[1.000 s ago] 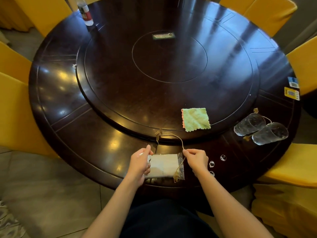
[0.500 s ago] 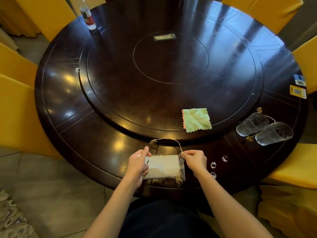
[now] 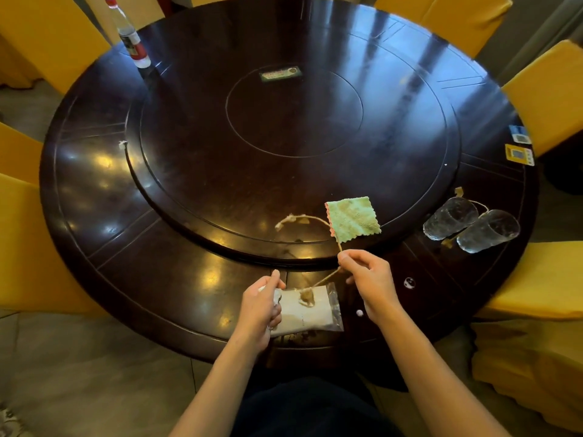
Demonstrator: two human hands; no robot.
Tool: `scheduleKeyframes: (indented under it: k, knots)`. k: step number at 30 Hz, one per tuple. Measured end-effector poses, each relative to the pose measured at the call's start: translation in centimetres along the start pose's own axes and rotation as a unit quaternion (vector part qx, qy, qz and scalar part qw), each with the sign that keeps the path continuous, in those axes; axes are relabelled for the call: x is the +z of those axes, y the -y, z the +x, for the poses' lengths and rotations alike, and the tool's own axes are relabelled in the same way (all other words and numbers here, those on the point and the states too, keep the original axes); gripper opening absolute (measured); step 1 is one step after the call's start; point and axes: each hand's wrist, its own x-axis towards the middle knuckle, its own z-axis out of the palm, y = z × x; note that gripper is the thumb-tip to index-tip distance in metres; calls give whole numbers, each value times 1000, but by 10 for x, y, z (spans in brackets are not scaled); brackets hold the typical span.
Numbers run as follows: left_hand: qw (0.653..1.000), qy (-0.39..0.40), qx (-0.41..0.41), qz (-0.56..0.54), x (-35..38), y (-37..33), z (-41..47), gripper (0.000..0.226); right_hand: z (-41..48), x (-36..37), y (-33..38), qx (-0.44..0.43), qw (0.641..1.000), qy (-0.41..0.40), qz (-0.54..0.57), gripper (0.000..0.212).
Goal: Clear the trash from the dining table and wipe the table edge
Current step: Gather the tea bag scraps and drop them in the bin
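Note:
A white packet in clear plastic wrap lies on the near edge of the round dark wooden table. My left hand grips the packet's left end together with a crumpled white scrap. My right hand pinches a tan twine string and holds it raised above the table; one end trails down onto the packet, the other curls up toward the green cloth. That cloth lies flat on the turntable's near right rim.
Two clear glasses lie on their sides at the right with twine scraps beside them. A bottle stands far left, a small label on the turntable, cards at the right edge. Yellow chairs ring the table.
My right hand has lifted up and to the right from the packet's right end, pulling the twine up off the table. My left hand stays on the packet.

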Motion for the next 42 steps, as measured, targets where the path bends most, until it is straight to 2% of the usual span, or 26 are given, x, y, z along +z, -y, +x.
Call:
scheduleKeyframes:
  k: [6, 12, 20, 24, 32, 37, 42]
  knots:
    - [999, 46, -13, 0, 8, -6, 1, 32, -28, -11, 16, -16, 994, -20, 104, 15]
    - [995, 98, 10, 21, 33, -12, -3, 28, -49, -37, 19, -35, 986, -66, 148, 23]
    - [985, 168, 30, 12, 87, -7, -9, 29, -57, -103, 20, 2, 970, -124, 207, 16]
    - [981, 192, 31, 22, 132, -3, -10, 28, -59, -151, 21, -12, 965, -137, 223, 14]
    - [986, 152, 20, 60, 242, 21, -29, 24, -57, -258, 18, -40, 965, -129, 226, 16]
    - [988, 154, 14, 28, 297, 31, -43, 21, -42, -310, 13, -44, 970, -120, 207, 24]
    - [986, 160, 30, -21, 334, 35, -53, 24, -28, -351, 2, -53, 976, -118, 177, 17]
